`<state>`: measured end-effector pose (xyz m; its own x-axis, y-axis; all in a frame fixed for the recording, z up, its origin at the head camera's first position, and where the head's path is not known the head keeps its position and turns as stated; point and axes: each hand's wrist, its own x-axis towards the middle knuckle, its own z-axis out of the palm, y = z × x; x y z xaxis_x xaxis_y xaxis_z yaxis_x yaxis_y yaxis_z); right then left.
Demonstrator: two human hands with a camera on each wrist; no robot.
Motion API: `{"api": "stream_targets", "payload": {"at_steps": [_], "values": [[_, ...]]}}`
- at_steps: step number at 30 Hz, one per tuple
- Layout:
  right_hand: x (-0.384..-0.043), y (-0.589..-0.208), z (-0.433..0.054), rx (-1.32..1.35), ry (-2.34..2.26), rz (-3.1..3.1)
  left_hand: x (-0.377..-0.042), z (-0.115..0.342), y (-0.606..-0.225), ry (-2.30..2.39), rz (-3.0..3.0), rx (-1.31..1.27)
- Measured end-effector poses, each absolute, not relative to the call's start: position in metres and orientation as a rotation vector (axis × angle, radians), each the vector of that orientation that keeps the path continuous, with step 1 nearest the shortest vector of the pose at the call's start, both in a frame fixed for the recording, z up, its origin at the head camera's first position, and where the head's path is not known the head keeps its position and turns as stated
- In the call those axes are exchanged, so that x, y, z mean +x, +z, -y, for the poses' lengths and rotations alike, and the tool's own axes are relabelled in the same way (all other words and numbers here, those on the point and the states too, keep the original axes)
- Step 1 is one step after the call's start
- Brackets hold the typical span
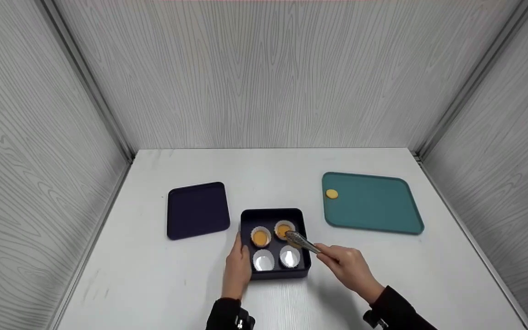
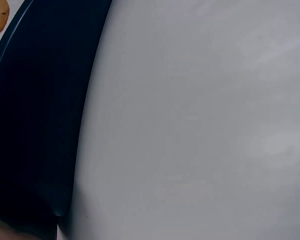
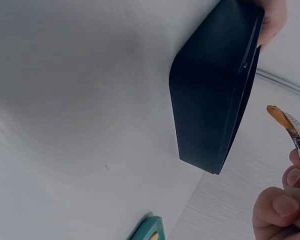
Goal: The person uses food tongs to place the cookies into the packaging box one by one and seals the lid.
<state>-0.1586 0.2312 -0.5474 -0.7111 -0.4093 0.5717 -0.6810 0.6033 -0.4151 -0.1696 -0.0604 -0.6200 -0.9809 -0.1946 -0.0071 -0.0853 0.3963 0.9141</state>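
A dark square baking pan [image 1: 275,275] stands on the table, with several white paper cups inside. The back left cup holds a round cookie [image 1: 260,238]; another cookie [image 1: 283,229] lies in the back right cup. In the front left cup [image 1: 263,261] and front right cup [image 1: 289,257] only white paper shows. My left hand [image 1: 237,267] grips the pan's left wall. My right hand [image 1: 349,268] holds metal tongs [image 1: 307,244] slanting over the pan's right side. Their tips pinch a cookie [image 3: 277,115], seen in the right wrist view.
On the right lies a teal tray [image 1: 374,201] with one small yellow cookie [image 1: 332,194] near its left edge. A dark, flat tray [image 1: 198,211] sits to the left of the pan. Grey wood-grain panels [image 1: 268,78] enclose the white table [image 1: 154,275] at the back and sides.
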Motion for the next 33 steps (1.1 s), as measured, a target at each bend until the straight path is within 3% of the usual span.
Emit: {"api": "stream_targets", "payload": {"at_steps": [33], "values": [[-0.148, -0.566, -0.222, 0.973, 0.819, 2.568, -0.170, 0.057, -0.618, -1.621, 2.553, 0.285]]}}
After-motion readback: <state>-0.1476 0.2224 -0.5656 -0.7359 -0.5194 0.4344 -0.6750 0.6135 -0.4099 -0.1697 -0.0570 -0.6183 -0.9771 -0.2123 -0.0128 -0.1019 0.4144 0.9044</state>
